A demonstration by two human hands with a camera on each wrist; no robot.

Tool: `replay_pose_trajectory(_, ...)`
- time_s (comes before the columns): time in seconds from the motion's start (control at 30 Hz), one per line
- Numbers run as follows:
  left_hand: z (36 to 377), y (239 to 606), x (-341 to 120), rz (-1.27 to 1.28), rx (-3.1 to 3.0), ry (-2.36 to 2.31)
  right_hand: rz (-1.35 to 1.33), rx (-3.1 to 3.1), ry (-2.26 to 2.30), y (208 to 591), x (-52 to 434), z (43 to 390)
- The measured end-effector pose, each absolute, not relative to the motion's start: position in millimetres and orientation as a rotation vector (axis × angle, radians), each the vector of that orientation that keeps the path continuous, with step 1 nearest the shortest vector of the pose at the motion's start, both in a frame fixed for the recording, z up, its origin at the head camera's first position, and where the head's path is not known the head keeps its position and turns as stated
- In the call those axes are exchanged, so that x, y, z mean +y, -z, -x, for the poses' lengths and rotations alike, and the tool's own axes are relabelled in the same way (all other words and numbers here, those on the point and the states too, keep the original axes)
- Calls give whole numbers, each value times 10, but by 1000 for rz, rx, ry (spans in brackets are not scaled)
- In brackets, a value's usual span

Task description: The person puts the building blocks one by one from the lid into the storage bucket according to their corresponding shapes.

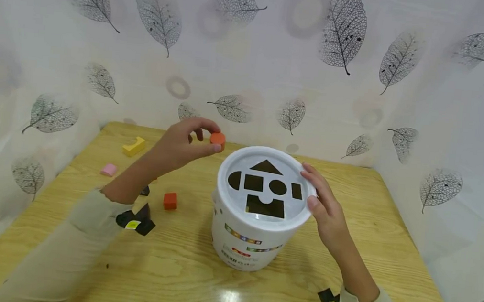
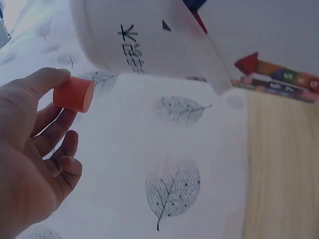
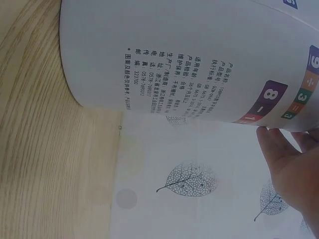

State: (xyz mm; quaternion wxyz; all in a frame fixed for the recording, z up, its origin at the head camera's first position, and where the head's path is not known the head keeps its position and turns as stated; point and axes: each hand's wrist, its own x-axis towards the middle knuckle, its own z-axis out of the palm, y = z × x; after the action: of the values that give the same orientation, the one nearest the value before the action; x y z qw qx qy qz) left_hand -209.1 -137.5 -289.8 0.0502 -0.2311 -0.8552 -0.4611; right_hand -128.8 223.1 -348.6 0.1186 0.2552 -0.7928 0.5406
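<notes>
In the head view my left hand [image 1: 182,141] pinches an orange-red cylinder block [image 1: 218,141] between thumb and fingertips. The block is in the air, left of and beyond the white bucket [image 1: 244,247]. Its round end shows in the left wrist view, where the remaining fingers of the hand [image 2: 35,134] bend below the block [image 2: 74,94]. The bucket's white lid [image 1: 237,208] has several cut-outs: triangle, half-round, square, circle, rectangle and a notched shape. My right hand [image 1: 327,211] rests on the right rim of the lid, fingertips touching the bucket's side [image 3: 174,74].
On the wooden table [image 1: 162,269] left of the bucket lie a red cube block [image 1: 170,201], a pink block [image 1: 109,170] and a yellow block [image 1: 134,146] with a curved notch. A leaf-patterned sheet [image 1: 258,66] covers the back and sides.
</notes>
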Motion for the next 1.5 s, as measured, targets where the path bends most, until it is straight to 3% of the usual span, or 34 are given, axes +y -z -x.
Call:
replay_pose_trajectory(0.37,1876,2705,-853,937,-2653,1375,-761,-2307,-1574,3486,2232,1300)
replay_pose_trajectory(0.77,1860,2671,-478,1211,-2638,1222,-758,-2317,-1599,3488,2214,1298)
replay_pose_trajectory(1.5,1813,2610,-347,1263,-2760,1016,-784,-2292,-1601,3500,2217,1292)
